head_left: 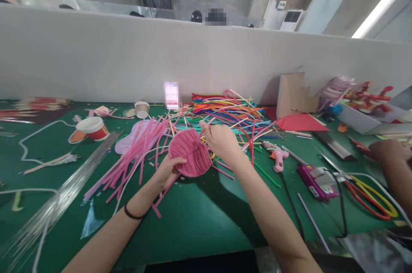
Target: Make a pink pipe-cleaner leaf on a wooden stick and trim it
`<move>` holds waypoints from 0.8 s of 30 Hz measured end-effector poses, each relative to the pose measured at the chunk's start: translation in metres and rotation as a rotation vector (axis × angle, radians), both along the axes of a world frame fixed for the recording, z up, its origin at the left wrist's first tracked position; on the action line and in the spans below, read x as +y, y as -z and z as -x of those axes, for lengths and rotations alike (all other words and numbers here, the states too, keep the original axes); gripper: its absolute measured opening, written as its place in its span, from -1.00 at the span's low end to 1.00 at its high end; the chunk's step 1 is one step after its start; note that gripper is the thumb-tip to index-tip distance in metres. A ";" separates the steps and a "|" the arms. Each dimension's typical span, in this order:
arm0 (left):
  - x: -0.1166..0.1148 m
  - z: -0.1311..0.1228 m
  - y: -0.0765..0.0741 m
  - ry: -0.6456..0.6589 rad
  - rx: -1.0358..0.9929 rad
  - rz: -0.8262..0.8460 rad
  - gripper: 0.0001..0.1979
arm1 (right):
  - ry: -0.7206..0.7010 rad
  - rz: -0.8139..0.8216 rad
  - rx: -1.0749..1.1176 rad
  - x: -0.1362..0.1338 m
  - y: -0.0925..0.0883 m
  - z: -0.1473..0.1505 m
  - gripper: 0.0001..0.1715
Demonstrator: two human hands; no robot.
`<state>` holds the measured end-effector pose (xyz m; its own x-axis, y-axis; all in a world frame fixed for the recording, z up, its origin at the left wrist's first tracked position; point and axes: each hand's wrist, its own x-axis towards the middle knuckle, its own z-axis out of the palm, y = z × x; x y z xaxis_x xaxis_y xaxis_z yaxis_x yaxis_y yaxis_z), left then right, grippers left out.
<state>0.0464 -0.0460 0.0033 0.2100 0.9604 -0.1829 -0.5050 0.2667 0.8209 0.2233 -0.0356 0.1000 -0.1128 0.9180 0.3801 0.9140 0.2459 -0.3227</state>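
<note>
A round pink disc [191, 155] made of fuzzy pipe-cleaner strips lies in my left hand [169, 171], the thumb pressed on its front and the other fingers behind it. My right hand [222, 141] is closed in a pinch beside the disc's upper right edge. What its fingertips hold, if anything, is too small to make out. Loose pink pipe cleaners [141, 153] spread over the table to the left of the disc, partly on a lilac plastic sheet [124, 144]. Behind both hands is a heap of multicoloured pipe cleaners [225, 107].
To the right are a pink glue gun [277, 157], a purple power strip [317, 183], scissors [370, 198] and a co-worker's hand [391, 153]. A paper cup [93, 128], metal wires [69, 183] and a blue tassel [92, 219] lie left. A white partition [128, 58] stands behind.
</note>
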 end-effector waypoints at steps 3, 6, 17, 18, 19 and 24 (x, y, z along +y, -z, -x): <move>0.000 0.000 0.000 -0.008 -0.029 0.026 -0.71 | 0.059 0.047 -0.079 -0.017 -0.011 -0.011 -0.20; 0.004 0.001 0.000 -0.019 -0.079 0.098 -0.72 | 0.242 0.039 -0.071 -0.043 -0.011 -0.047 -0.24; 0.006 0.002 -0.003 -0.017 -0.121 0.190 -0.72 | 0.672 0.211 -0.262 -0.108 0.099 -0.162 -0.57; 0.006 0.002 -0.003 -0.020 -0.118 0.195 -0.72 | 0.670 0.231 -0.252 -0.108 0.101 -0.162 -0.58; 0.006 0.002 -0.003 -0.023 -0.114 0.199 -0.72 | 0.674 0.245 -0.242 -0.108 0.102 -0.161 -0.58; 0.007 0.002 -0.003 -0.023 -0.093 0.227 -0.77 | 0.719 0.263 -0.224 -0.105 0.107 -0.159 -0.58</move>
